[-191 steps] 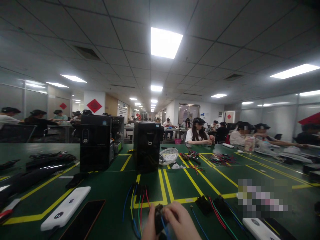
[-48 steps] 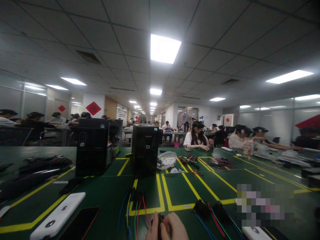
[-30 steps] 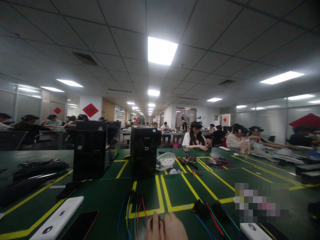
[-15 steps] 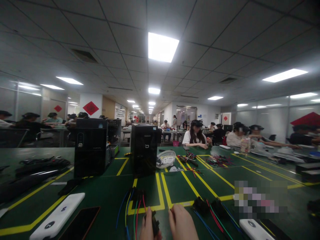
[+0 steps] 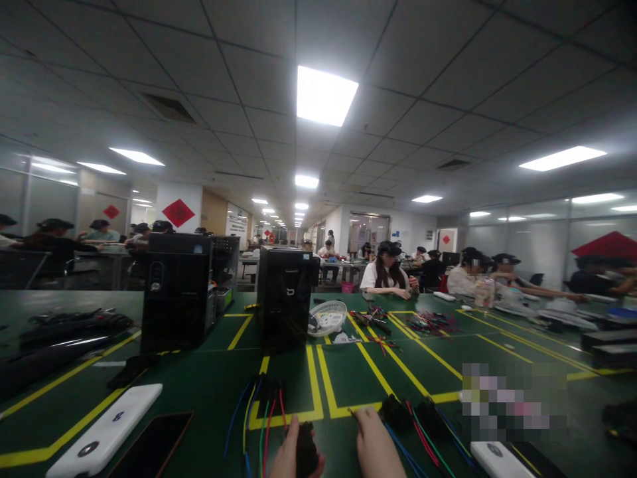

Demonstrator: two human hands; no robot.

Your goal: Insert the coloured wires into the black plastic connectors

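My left hand (image 5: 286,451) is closed round a small black block-like part (image 5: 306,449), its thumb along the near side and fingertips on the far side. To the right, apart from it, my right hand (image 5: 377,443) is curled with the back of the hand up. A small dark tip shows at its fingers, too little to name. Black parts with red, green and blue wires (image 5: 397,413) lie just beyond the right hand. Another bundle with blue, yellow, green and red wires (image 5: 266,398) lies ahead of the left hand.
Two black computer towers (image 5: 283,299) (image 5: 176,292) stand across the table. Behind lie a white basket (image 5: 329,318) and heaps of wires (image 5: 432,322). A phone (image 5: 152,445) and a white device (image 5: 107,428) lie left, another white device (image 5: 502,459) right. A person (image 5: 385,272) sits opposite.
My right hand has moved right, away from the left hand. The black part in my left hand has turned and now shows a plainer dark face.
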